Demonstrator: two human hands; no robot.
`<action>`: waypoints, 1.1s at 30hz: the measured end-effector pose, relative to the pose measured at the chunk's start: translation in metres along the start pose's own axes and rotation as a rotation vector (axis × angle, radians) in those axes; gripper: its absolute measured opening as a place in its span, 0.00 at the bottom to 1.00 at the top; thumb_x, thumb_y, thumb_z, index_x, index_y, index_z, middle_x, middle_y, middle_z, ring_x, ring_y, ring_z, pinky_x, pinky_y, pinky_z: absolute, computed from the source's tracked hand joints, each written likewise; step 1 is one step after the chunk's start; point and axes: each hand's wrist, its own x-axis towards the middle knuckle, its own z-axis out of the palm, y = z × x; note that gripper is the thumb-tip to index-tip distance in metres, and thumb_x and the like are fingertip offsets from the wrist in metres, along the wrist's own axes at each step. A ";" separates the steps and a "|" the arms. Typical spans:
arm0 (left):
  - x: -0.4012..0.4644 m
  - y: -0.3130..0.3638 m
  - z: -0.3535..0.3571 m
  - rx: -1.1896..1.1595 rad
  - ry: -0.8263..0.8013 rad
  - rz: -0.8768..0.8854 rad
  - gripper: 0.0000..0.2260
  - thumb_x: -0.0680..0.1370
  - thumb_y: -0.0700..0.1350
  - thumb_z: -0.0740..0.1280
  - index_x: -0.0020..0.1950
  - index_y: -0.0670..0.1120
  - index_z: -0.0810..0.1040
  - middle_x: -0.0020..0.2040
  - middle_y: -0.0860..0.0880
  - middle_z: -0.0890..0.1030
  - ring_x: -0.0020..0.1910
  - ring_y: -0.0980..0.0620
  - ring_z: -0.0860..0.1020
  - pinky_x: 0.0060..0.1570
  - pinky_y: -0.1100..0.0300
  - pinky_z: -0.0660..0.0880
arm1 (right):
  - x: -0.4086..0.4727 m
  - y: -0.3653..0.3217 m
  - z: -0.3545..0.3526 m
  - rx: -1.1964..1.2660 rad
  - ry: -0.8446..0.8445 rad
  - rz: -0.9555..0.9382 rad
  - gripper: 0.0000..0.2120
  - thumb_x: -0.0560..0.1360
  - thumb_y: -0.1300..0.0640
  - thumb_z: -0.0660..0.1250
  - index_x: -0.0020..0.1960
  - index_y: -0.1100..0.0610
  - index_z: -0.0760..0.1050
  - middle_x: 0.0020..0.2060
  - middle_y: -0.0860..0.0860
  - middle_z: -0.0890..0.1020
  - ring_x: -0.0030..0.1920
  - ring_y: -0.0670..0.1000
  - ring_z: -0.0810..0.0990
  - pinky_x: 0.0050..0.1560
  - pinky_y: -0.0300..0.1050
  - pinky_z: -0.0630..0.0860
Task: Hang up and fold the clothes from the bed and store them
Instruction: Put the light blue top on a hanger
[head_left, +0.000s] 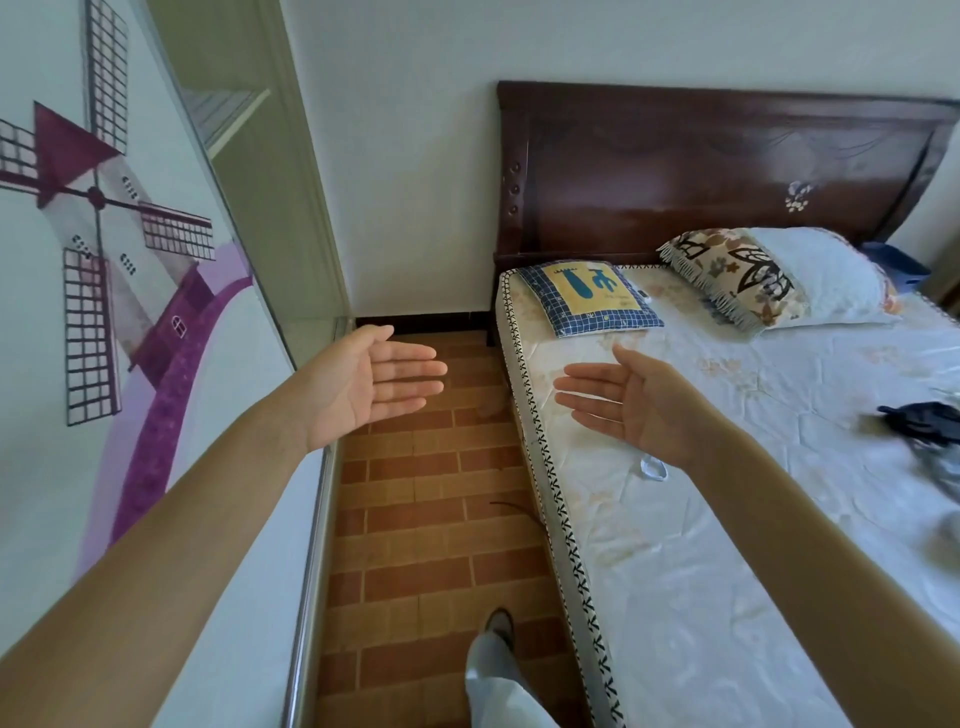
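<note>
Nearest, at the bottom edge, a leg in pale trousers with a shoe (500, 626) stands on the brick-patterned floor (415, 519), in the narrow aisle between the wardrobe's sliding door (130, 312), painted with a purple windmill, and the long left edge of the bed (675, 571). Both bare forearms reach forward. The left hand (371, 382) is held over the aisle, palm turned inward, fingers straight and spread, gripping nothing. The right hand (631, 400) mirrors it above the bed's left edge, fingers straight, likewise holding nothing. A small white loop (653, 466) lies on the mattress just under the right wrist. A dark garment (924, 423) lies crumpled at the bed's right edge, well apart from both hands. Farther on, a blue checked cushion (592, 297) sits at the bed's head-end left corner, a fringed patterned pillow (737, 275) beside it, against the dark wooden headboard (727, 171).
</note>
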 end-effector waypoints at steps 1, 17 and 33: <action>0.011 0.004 -0.003 0.002 0.000 -0.005 0.21 0.85 0.51 0.52 0.64 0.39 0.77 0.59 0.41 0.82 0.58 0.44 0.81 0.60 0.50 0.76 | 0.010 -0.005 -0.002 -0.002 -0.002 0.002 0.25 0.84 0.46 0.50 0.61 0.62 0.77 0.57 0.57 0.83 0.58 0.55 0.83 0.61 0.50 0.76; 0.193 0.085 0.009 0.049 -0.050 -0.046 0.22 0.84 0.52 0.51 0.65 0.39 0.76 0.59 0.40 0.82 0.60 0.44 0.80 0.62 0.48 0.74 | 0.164 -0.119 -0.065 -0.019 -0.003 -0.057 0.25 0.84 0.45 0.50 0.62 0.61 0.77 0.58 0.56 0.83 0.58 0.54 0.83 0.60 0.49 0.78; 0.362 0.126 0.036 0.130 -0.270 -0.145 0.22 0.84 0.52 0.51 0.65 0.39 0.75 0.59 0.40 0.82 0.60 0.42 0.80 0.62 0.47 0.73 | 0.229 -0.151 -0.135 0.086 0.204 -0.071 0.24 0.84 0.47 0.50 0.61 0.61 0.78 0.59 0.57 0.82 0.60 0.56 0.81 0.61 0.51 0.75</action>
